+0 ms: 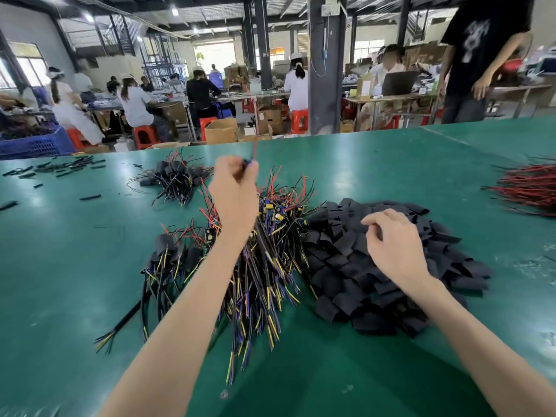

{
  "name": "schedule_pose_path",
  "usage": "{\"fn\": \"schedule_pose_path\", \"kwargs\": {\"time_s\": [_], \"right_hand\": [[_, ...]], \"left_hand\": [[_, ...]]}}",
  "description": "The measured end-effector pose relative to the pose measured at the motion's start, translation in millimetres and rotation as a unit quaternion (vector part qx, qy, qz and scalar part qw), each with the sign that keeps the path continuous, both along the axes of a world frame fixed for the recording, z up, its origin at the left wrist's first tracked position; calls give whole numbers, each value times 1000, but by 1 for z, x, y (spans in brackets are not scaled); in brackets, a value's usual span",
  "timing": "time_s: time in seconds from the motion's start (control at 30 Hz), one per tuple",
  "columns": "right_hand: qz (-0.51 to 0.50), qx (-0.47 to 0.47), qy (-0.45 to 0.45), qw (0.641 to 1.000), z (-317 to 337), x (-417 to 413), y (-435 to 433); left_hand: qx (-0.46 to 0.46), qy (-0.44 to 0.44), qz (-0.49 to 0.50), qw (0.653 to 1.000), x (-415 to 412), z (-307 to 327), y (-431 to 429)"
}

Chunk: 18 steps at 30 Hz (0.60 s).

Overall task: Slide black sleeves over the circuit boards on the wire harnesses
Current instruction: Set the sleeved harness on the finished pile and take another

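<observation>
Harness [254, 152] in L hand [234, 188]

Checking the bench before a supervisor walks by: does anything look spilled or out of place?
Yes. Short black tube pieces lie scattered across the far left of the table, apart from the sleeve pile under the right hand. The left hand grips a harness.

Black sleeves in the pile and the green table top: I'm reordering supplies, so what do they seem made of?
Black sleeves: thin, matte, flexible plastic, probably heat-shrink tubing; they lie flattened, creased and curling.
Green table top: a smooth, slightly glossy mat, perhaps rubber or vinyl; it softly reflects the ceiling lights.
</observation>
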State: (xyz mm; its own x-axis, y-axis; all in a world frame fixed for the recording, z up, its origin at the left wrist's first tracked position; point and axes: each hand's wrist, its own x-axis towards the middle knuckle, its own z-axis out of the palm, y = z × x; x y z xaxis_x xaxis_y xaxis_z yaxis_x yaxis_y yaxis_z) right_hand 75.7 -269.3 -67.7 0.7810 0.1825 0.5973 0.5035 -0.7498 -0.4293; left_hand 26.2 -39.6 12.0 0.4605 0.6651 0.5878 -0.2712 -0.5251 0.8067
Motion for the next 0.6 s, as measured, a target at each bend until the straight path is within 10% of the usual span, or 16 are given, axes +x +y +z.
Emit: {"fn": "schedule_pose_path", "kwargs": {"time_s": [0.17,0.37,0.6], "right_hand": [[22,-118,25,992,-6,12,-7],[93,-299,13,950,-27,20,9],[51,-364,-19,930,-27,23,16]], "left_hand": [[-12,-125,-33,992,-31,41,18],[354,100,5,930,-58,18,39],[442,242,-3,864,-71,-67,37]]}}
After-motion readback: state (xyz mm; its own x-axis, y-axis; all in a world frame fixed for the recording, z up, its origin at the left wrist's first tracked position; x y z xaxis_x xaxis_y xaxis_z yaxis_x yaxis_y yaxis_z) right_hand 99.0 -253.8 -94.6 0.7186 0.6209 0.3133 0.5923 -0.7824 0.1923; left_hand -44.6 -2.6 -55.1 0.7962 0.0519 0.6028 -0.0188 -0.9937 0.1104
